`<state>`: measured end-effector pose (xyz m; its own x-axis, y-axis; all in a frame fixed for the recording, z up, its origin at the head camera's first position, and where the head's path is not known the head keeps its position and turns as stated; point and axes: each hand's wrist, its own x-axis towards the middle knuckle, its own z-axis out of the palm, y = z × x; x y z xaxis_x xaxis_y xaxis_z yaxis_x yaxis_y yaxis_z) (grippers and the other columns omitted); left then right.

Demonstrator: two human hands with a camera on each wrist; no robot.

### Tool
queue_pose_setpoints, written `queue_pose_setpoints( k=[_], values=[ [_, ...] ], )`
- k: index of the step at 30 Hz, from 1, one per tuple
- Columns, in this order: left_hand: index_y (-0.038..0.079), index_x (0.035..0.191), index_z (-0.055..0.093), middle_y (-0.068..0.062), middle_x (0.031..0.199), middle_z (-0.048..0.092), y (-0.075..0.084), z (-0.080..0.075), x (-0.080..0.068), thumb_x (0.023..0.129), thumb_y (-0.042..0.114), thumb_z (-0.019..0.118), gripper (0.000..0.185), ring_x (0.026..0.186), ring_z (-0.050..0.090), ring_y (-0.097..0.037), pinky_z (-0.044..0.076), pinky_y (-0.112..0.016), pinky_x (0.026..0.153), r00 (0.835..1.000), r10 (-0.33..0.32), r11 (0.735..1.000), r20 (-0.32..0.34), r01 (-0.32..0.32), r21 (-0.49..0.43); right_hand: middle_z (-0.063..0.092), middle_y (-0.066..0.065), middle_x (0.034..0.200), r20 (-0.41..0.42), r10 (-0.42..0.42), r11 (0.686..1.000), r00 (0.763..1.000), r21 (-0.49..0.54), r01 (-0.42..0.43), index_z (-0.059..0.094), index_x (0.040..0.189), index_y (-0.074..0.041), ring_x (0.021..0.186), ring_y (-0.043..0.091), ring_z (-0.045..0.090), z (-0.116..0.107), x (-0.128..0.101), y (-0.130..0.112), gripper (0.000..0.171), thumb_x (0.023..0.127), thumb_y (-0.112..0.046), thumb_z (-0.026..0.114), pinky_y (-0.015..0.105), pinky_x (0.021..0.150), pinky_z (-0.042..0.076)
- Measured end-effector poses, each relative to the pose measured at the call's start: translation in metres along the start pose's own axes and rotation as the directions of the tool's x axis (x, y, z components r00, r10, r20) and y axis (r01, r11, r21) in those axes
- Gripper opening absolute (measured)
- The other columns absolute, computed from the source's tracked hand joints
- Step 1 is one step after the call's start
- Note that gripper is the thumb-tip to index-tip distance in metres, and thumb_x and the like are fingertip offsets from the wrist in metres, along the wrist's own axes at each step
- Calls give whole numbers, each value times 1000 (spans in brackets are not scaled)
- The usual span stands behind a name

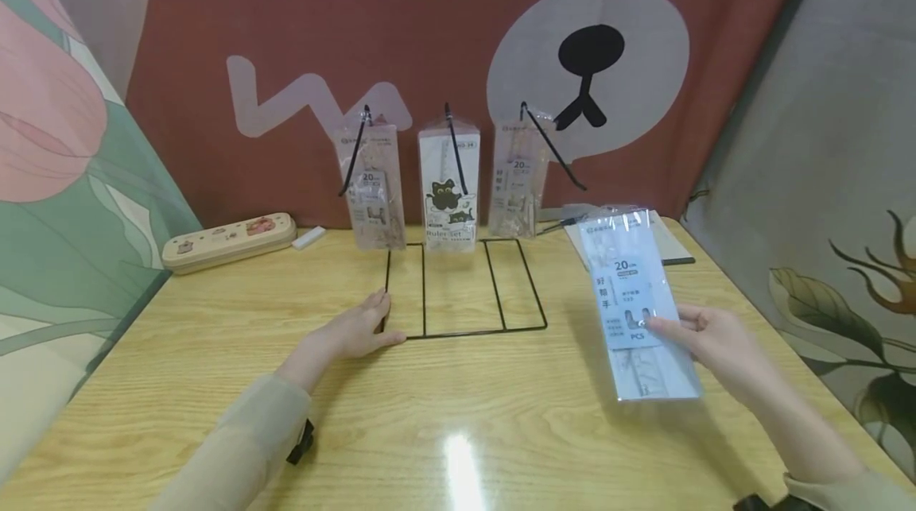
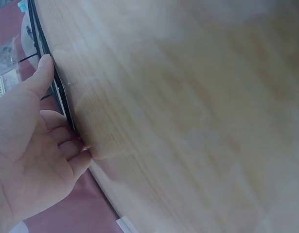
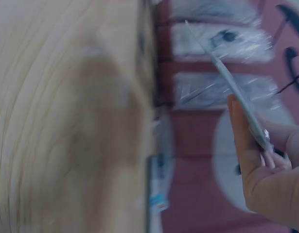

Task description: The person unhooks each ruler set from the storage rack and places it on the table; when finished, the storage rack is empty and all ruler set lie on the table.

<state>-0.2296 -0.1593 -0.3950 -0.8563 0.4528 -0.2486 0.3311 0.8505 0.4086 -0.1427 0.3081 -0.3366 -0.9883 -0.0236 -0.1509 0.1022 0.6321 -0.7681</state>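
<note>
A black wire display rack (image 1: pixel 463 333) stands on the table, with packs hanging from its hooks. My left hand (image 1: pixel 354 328) holds the rack's front left corner, fingers at the side wire and thumb along the front wire; in the left wrist view that hand (image 2: pixel 47 141) has curled fingers. My right hand (image 1: pixel 723 344) pinches a clear-bagged ruler set (image 1: pixel 630 296) by its right edge, raised over the table. Edge-on, the ruler set (image 3: pixel 232 82) appears in the right wrist view. On the hooks hang a left ruler set (image 1: pixel 372 193), a cat-printed ruler set (image 1: pixel 449 201) and a right ruler set (image 1: pixel 518 185).
At the back left lie a cream pencil case (image 1: pixel 229 242) and a white eraser (image 1: pixel 309 238). A notepad (image 1: pixel 673 241) and a dark pen (image 1: pixel 561 225) lie at the back right, partly behind the held pack. A printed curtain (image 1: pixel 286 161) closes off the table's far edge.
</note>
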Motion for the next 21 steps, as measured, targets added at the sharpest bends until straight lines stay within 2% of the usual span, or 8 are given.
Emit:
queue_pose_setpoints(
  k=[3, 6, 8, 10, 14, 17, 19, 21],
  values=[
    [-7, 148, 11, -25, 156, 1, 0, 1, 0, 94, 48, 49, 86, 145, 6, -39, 14, -52, 118, 1000, 3, 1000, 7, -3, -1, 64, 22, 117, 18, 71, 987, 997, -143, -67, 46, 134, 8, 92, 25, 63, 3, 24, 12, 74, 91, -51, 55, 33, 72, 51],
    [-7, 148, 11, -25, 156, 1, 0, 3, 1, 94, 48, 49, 86, 145, 6, -39, 14, -52, 118, 1000, 8, 1000, 8, -8, 0, 58, 30, 121, 25, 84, 964, 996, -254, -75, 49, 129, 12, 98, 32, 59, 6, 47, 20, 69, 90, -45, 58, 38, 75, 50],
    [-7, 148, 11, -25, 156, 1, 0, 4, 1, 94, 49, 49, 86, 145, 6, -39, 15, -52, 118, 1000, 11, 1000, 7, -11, 3, 62, 30, 112, 33, 94, 955, 995, -285, -80, 53, 124, 13, 93, 32, 60, 9, 59, 23, 62, 89, -38, 61, 38, 73, 49],
    [-7, 148, 11, -25, 156, 1, 1, 4, 2, 94, 49, 49, 86, 145, 7, -39, 15, -52, 118, 1000, 13, 1000, 4, -13, 5, 66, 23, 96, 27, 98, 951, 995, -296, -86, 59, 115, 13, 81, 27, 59, 11, 70, 25, 53, 88, -32, 63, 34, 67, 48],
    [-7, 148, 11, -24, 156, 1, 1, 4, 2, 94, 49, 49, 86, 145, 7, -38, 15, -51, 118, 1000, 10, 1000, 1, -10, 8, 65, 12, 78, 16, 111, 953, 994, -286, -102, 63, 102, 14, 69, 18, 54, 13, 81, 25, 42, 85, -25, 66, 27, 58, 44],
    [-6, 148, 11, -24, 157, 1, 1, 3, 2, 94, 49, 49, 86, 145, 7, -38, 15, -52, 117, 1000, -1, 1000, 3, 1, -1, 58, 4, 64, -7, 74, 940, 997, -334, -72, 67, 84, 10, 60, 14, 48, 13, 83, 21, 34, 83, -23, 67, 24, 52, 40],
    [-5, 149, 10, -23, 157, 0, 0, 1, 2, 94, 49, 50, 87, 145, 7, -38, 15, -53, 117, 1000, -12, 1000, 7, 12, -9, 48, 1, 55, -38, 36, 921, 999, -386, -48, 60, 68, 7, 54, 12, 40, 13, 86, 15, 37, 83, -25, 68, 23, 49, 35],
    [-4, 149, 10, -22, 157, 0, 0, 0, 2, 93, 50, 50, 87, 145, 7, -38, 16, -53, 117, 1000, -21, 1000, 11, 21, -14, 55, 12, 59, -71, -5, 905, 997, -424, -25, 60, 73, 11, 56, 21, 50, 13, 88, 6, 41, 84, -28, 68, 29, 52, 44]
  ],
)
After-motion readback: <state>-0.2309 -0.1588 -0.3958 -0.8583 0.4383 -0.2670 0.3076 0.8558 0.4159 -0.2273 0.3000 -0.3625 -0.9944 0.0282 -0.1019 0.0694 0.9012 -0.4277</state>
